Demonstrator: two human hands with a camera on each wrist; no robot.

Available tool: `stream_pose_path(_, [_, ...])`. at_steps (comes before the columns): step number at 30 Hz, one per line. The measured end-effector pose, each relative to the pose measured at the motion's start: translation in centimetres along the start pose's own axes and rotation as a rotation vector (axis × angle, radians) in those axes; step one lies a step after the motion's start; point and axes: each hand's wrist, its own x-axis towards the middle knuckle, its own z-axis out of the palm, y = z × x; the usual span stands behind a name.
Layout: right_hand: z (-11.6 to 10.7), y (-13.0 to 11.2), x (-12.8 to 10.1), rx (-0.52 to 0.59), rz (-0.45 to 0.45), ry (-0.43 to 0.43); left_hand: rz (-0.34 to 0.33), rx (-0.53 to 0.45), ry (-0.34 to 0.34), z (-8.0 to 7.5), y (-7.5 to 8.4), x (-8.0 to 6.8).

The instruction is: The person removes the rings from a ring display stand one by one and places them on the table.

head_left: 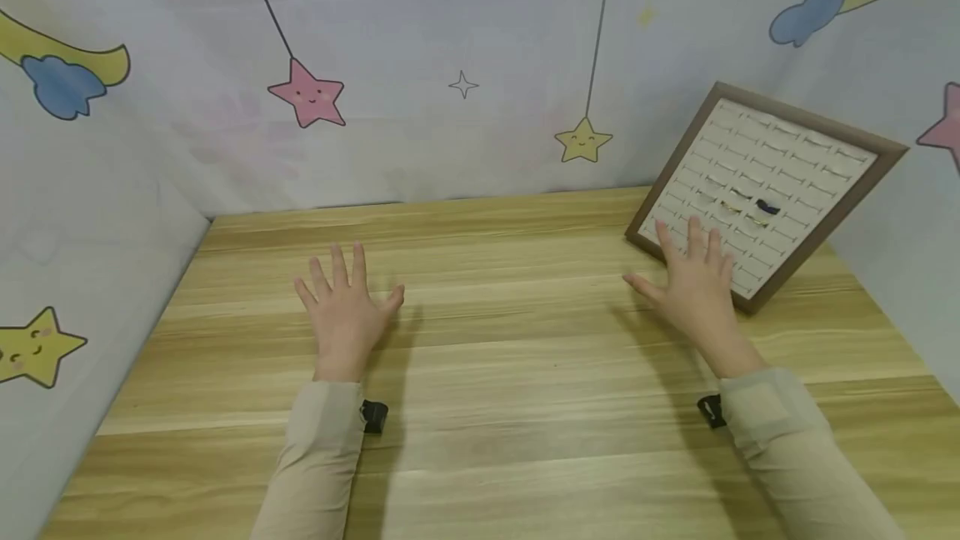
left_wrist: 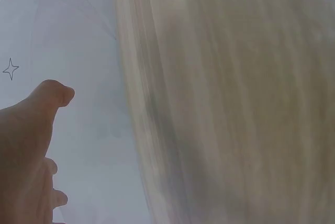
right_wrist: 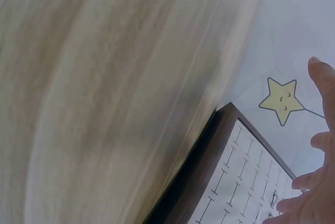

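Hovering with fingers spread and straight, the right hand (head_left: pixel 693 290) sits over the near left corner of the ring display tray (head_left: pixel 817 152), its fingertips overlapping the lowest rows of slots; whether they actually touch the padding cannot be told. That tray, brown-framed with white slotted rows, lies at an angle on the wooden table (head_left: pixel 495 407), its far corner close to the backdrop wall (head_left: pixel 420 40). Near the tray's middle sit a few rings: 1 gold ring (head_left: pixel 731 207) and 1 dark ring (head_left: pixel 767 207) just right of it. From the right wrist view, the fingers (right_wrist: pixel 320 85) appear apart above the tray's white rows (right_wrist: pixel 246 182), holding nothing. Well to the left of the tray, the left hand (head_left: pixel 347 311) is held flat above bare wood, 5 fingers fanned wide and empty. Both beige sleeves (head_left: pixel 318 457) reach back toward the table's near edge, away from the tray
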Motion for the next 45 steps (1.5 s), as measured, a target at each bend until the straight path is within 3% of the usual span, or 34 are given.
stream_pose_path(6, [-0.7,0.2,0.1,0.072,-0.017,0.047,-0.004,0.016,-0.026,-0.1,0.2,0.1])
stream_pose_path(12, [-1.4,1.2,-0.1,0.158,0.066,0.073,0.001,-0.027,-0.071,0.3,0.8,0.4])
stream_pose_path(21, [-3.4,3.6,-0.5,0.306,0.191,0.274,0.085,-0.107,-0.058,1.2,3.0,0.6])
stream_pose_path(27, [-4.7,5.8,-0.4,0.369,0.327,0.371,0.151,-0.181,-0.038,1.3,4.8,0.6])
stream_pose_path(33, [-5.9,8.3,-0.3,0.397,0.458,0.438,0.194,-0.289,-0.029,1.3,6.6,0.7])
stream_pose_path(39, [-6.1,9.8,-0.5,0.424,0.519,0.504,0.19,-0.459,-0.053,1.7,8.3,0.8])
stream_pose_path(45, [-6.0,10.2,-0.5,0.482,0.591,0.49,0.207,-0.631,-0.111,2.2,10.1,0.9])
